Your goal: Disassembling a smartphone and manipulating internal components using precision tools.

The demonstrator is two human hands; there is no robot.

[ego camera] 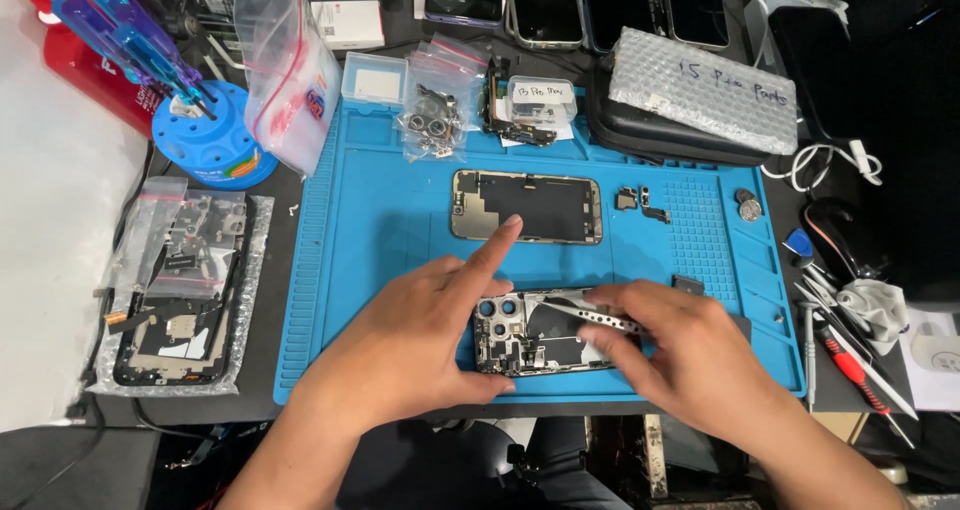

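An opened phone body with its camera rings showing lies on the blue work mat near the front edge. My left hand steadies its left end, thumb under the front side, forefinger stretched out above it. Metal tweezers are pinched in my right hand, their tips over the phone's inside. A detached phone screen lies face down on the mat just behind the phone.
Small loose parts sit right of the screen. Bags of parts, a blue tool stand, a bubble-wrapped packet and several phones line the back. Screwdrivers lie at right, a bagged phone frame at left.
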